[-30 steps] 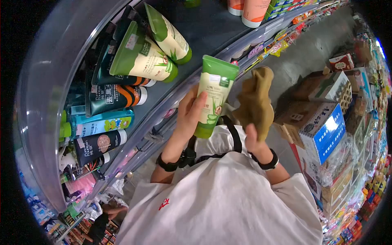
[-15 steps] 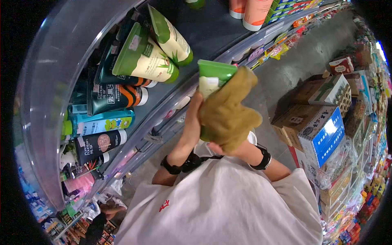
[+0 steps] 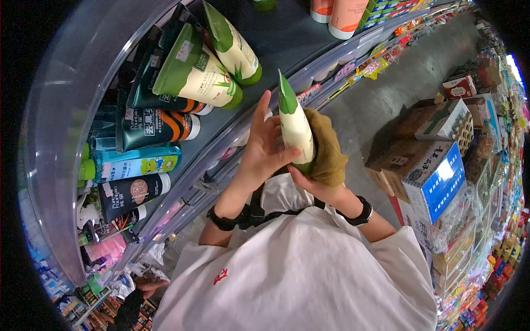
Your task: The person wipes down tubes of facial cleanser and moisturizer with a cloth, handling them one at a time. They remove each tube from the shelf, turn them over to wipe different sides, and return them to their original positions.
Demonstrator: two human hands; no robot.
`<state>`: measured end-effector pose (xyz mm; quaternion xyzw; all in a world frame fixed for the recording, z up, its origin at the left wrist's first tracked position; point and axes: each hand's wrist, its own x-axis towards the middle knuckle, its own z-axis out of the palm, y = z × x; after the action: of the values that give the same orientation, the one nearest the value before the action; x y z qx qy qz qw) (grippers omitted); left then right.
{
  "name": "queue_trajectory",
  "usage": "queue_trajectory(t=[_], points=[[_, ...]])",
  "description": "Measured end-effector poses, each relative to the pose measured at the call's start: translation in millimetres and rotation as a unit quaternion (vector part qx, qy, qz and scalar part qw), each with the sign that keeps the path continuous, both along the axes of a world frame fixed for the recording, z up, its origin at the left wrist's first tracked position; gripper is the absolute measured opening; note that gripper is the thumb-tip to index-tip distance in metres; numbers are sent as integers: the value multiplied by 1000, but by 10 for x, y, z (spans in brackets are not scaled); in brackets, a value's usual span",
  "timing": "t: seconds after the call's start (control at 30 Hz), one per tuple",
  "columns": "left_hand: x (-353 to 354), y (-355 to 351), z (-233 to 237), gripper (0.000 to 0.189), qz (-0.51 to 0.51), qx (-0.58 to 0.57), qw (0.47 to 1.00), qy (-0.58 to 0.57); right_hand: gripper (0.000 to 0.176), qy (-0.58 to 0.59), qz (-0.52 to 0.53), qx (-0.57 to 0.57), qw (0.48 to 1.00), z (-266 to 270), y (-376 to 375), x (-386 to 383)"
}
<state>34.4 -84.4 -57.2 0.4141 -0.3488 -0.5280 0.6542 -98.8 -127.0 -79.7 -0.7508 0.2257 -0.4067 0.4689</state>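
A green-and-cream aloe tube stands upright between both hands, edge-on to the camera. My left hand presses against its left side, fingers spread upward and thumb on the tube. My right hand grips the tube's lower end together with a mustard-brown cloth that wraps behind the tube on the right. Both wrists carry black bands.
A shelf to the upper left holds more aloe tubes, dark and blue tubes, and orange tubes at the back. Stacked cardboard boxes stand on the aisle floor to the right. Another person's hand shows far below at bottom left.
The tube has turned edge-on. The cloth, which covered its front half a second ago, now sits behind it on the right. My left hand has opened its fingers against the tube.
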Motion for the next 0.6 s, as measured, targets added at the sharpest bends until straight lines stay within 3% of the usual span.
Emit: queue_trajectory(t=[0.03,0.1,0.13,0.2,0.23,0.3,0.33,0.43,0.47,0.5,0.57,0.6], points=[[32,-5,-12,87,0,-2,1000,-1,75,-1,0,-2,1000,3,13,-22],[147,11,-57,83,-6,9,989,-149,62,-11,22,85,996,67,82,-53],[171,29,-58,83,-5,10,989,-150,62,-12,24,86,996,105,76,-91],[202,41,-61,80,7,62,998,7,55,-111,124,310,936,168,35,-201],[205,28,-48,80,8,62,998,8,55,-110,125,310,936,167,45,-244],[171,-40,23,79,-83,-36,995,40,48,-143,162,477,852,161,101,-330],[91,-51,113,79,-81,-32,995,39,41,-156,140,517,830,159,162,-323],[100,-33,206,77,-53,40,992,107,36,-56,135,474,868,110,124,-333],[79,-32,77,77,-22,47,981,186,34,-10,144,376,915,119,91,-324],[90,-42,41,77,-23,47,981,186,34,-10,142,376,916,111,89,-347],[126,-70,14,75,-63,-54,983,165,31,139,56,72,986,86,107,-398],[71,-48,99,78,-19,-36,984,173,34,75,12,123,990,100,173,-392]])
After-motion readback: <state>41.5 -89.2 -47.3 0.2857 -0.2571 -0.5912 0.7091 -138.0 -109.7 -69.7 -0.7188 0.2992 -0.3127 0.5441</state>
